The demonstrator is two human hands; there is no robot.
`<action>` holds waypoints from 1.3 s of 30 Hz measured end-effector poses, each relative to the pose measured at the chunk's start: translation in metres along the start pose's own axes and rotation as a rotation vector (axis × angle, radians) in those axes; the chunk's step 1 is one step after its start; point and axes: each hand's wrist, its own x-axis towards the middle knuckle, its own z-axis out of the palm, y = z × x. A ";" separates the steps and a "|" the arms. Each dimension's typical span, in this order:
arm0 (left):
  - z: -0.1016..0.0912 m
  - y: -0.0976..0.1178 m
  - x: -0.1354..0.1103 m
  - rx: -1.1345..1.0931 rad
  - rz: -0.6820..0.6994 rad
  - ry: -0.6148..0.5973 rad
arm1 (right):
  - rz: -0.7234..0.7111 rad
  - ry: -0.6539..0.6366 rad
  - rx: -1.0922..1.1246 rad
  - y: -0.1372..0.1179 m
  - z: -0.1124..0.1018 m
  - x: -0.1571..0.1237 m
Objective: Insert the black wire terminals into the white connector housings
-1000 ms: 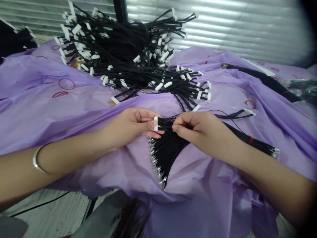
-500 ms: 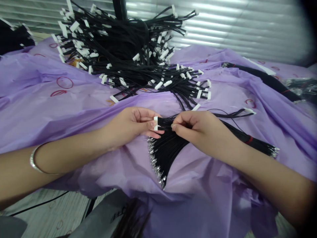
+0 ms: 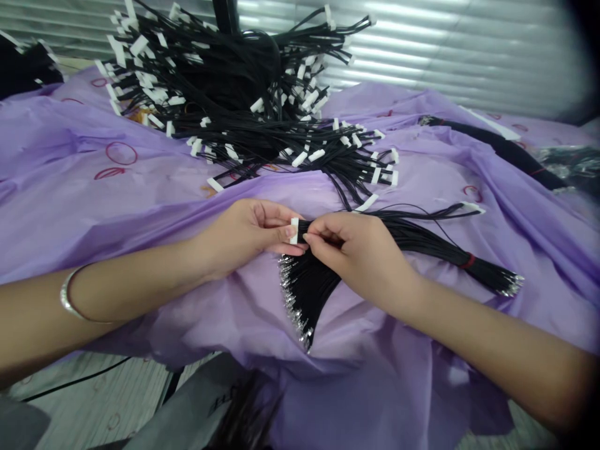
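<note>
Nearest us, a bundle of black wires (image 3: pixel 312 290) fans its metal tips across the purple sheet (image 3: pixel 94 206), tied farther along by a red band (image 3: pixel 469 260), probably so single strands are easy to pick. Just beyond, our left hand (image 3: pixel 248 234) pinches a small white plug (image 3: pixel 294 230) while our right hand (image 3: pixel 359 250) pinches wire from that bundle right at it, fingertips almost meeting, seemingly for steadiness. Farther back lies a big heap of plugged wires (image 3: pixel 244 94).

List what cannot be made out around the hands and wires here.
Head view:
- Where the black wires meet the white connector: covered by fingertips of the right hand.
- Connector's slots: too small, partly behind the left hand.
- Shiny bundle at the right edge: blurred, cut off.
- Dark object at the bottom edge: cut off.
</note>
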 end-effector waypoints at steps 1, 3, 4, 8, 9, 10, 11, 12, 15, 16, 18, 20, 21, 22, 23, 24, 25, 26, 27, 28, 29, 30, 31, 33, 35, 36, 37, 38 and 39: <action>0.000 0.000 0.000 -0.004 -0.005 -0.007 | -0.013 0.000 -0.013 -0.001 -0.001 0.001; 0.001 0.001 -0.001 -0.028 -0.012 -0.034 | -0.037 -0.006 -0.078 -0.003 -0.005 0.001; 0.001 0.001 -0.001 -0.048 -0.013 -0.045 | -0.051 -0.009 -0.127 -0.004 -0.008 0.000; 0.001 0.003 -0.001 -0.107 -0.004 -0.016 | -0.229 0.082 -0.323 -0.006 -0.020 -0.008; 0.000 0.004 -0.001 -0.112 -0.001 0.004 | -0.297 0.095 -0.360 -0.006 -0.021 -0.010; 0.000 0.004 -0.001 -0.116 0.002 0.018 | -0.352 0.078 -0.390 -0.005 -0.021 -0.012; -0.001 0.004 0.000 -0.120 0.004 0.027 | -0.386 0.026 -0.412 -0.005 -0.020 -0.013; -0.001 0.004 0.000 -0.124 0.008 0.037 | -0.402 -0.051 -0.421 -0.004 -0.018 -0.014; -0.001 0.005 0.001 -0.128 0.013 0.068 | -0.391 -0.217 -0.383 0.001 -0.010 -0.012; -0.001 0.005 0.001 -0.130 0.013 0.080 | -0.389 -0.221 -0.353 0.002 -0.008 -0.011; -0.001 0.005 0.001 -0.135 0.012 0.089 | -0.378 -0.199 -0.267 0.004 -0.007 -0.009; -0.001 0.005 0.001 -0.143 0.013 0.086 | -0.325 -0.167 -0.175 0.005 -0.010 -0.007; -0.002 0.005 0.000 -0.145 0.014 0.081 | -0.299 -0.149 -0.138 0.004 -0.011 -0.007; -0.002 0.005 0.000 -0.142 0.018 0.071 | -0.285 -0.129 -0.104 0.004 -0.013 -0.007; -0.002 0.005 0.000 -0.133 0.021 0.053 | -0.285 -0.102 -0.076 0.004 -0.015 -0.007; -0.002 0.004 0.000 -0.118 0.026 0.036 | -0.296 -0.071 -0.051 0.004 -0.016 -0.007; -0.002 0.004 0.000 -0.100 0.034 0.019 | -0.311 -0.040 -0.034 0.004 -0.016 -0.007; -0.003 0.004 -0.001 -0.081 0.042 0.004 | -0.317 -0.011 -0.027 0.005 -0.016 -0.007; -0.003 0.004 -0.001 -0.066 0.050 -0.007 | -0.310 0.016 -0.032 0.005 -0.016 -0.006; -0.003 0.004 -0.001 -0.057 0.054 -0.014 | -0.291 0.038 -0.049 0.006 -0.015 -0.006; -0.003 0.003 -0.001 -0.053 0.055 -0.017 | -0.270 0.055 -0.068 0.007 -0.014 -0.005; -0.004 0.003 -0.001 -0.055 0.057 -0.020 | -0.251 0.070 -0.082 0.008 -0.012 -0.004; -0.004 0.002 -0.001 -0.056 0.057 -0.025 | -0.232 0.084 -0.091 0.010 -0.011 -0.003; -0.004 0.002 0.000 -0.050 0.054 -0.024 | -0.191 0.105 -0.092 0.011 -0.009 -0.002; -0.005 0.001 0.000 -0.032 0.050 -0.017 | -0.154 0.109 -0.090 0.012 -0.007 -0.001; -0.005 0.001 0.000 -0.024 0.048 -0.012 | -0.138 0.104 -0.093 0.012 -0.007 -0.001; -0.005 0.001 0.000 -0.018 0.045 -0.009 | -0.126 0.095 -0.097 0.012 -0.006 -0.001; -0.004 0.001 0.000 -0.015 0.044 -0.007 | -0.117 0.085 -0.102 0.011 -0.006 0.000; -0.004 0.002 0.000 -0.014 0.044 -0.004 | -0.110 0.075 -0.106 0.011 -0.005 0.000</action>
